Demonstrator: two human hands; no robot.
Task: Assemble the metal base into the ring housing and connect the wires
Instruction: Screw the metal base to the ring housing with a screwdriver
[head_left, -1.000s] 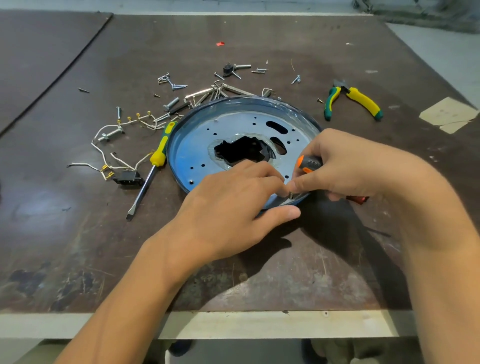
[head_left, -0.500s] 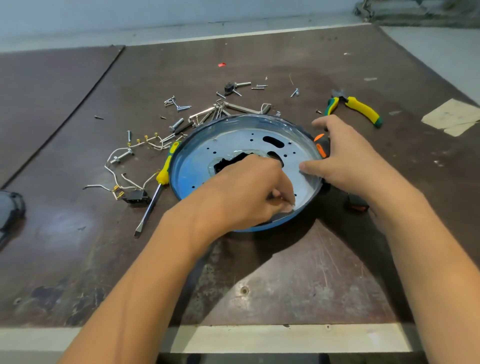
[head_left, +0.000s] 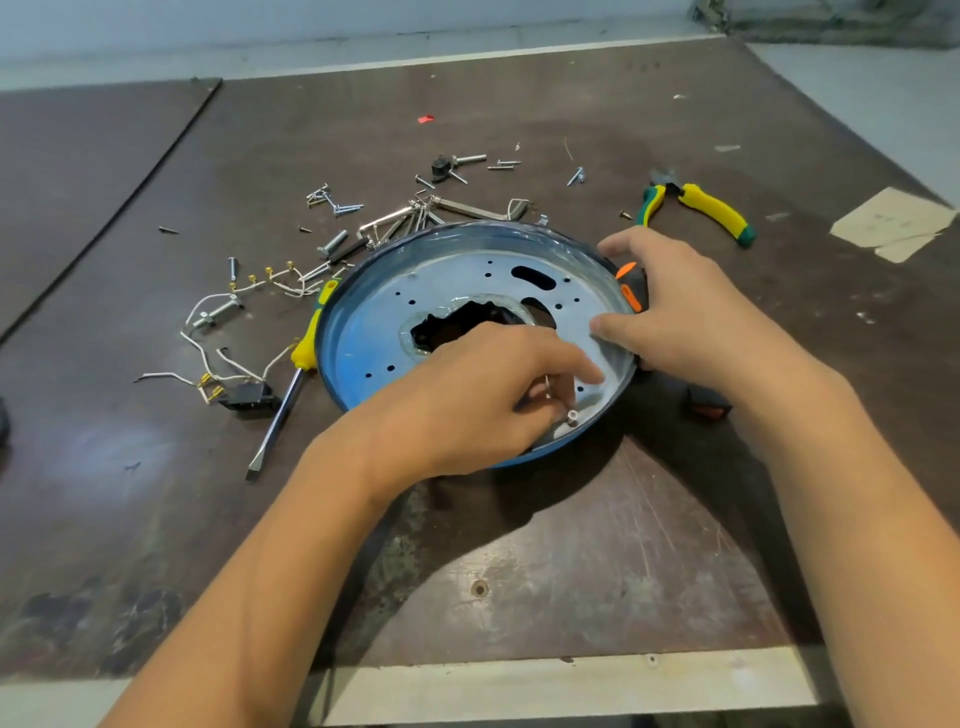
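- The ring (head_left: 340, 384), blue, lies flat on the table (head_left: 571, 545) under both hands, with the base (head_left: 447, 291) seated inside it.
- The left hand (head_left: 493, 400) reaches over the near side of the base, its fingers curled. The fingertips pinch a small silver screw (head_left: 571, 415) standing on the base just inside the near rim.
- The right hand (head_left: 691, 317) lies across the ring's right edge. Its thumb presses on the base and its forefinger reaches to the far rim.
- An orange and black tool handle (head_left: 629, 291) shows between that thumb and forefinger (mostly hidden under the palm). I cannot tell whether the hand grips it.
- Left of the left hand, a yellow screwdriver (head_left: 306, 353) lies touching the ring's outer wall, blade toward the near edge.
- Further left lie the wires (head_left: 208, 306), white with brass ends, and a black plug (head_left: 244, 399), apart from the ring.
- Beyond the left hand, past the ring, loose bolts (head_left: 332, 205) and hex keys (head_left: 395, 221) are scattered.
- Beyond the right hand lie the pliers (head_left: 701, 208), with yellow and green grips.
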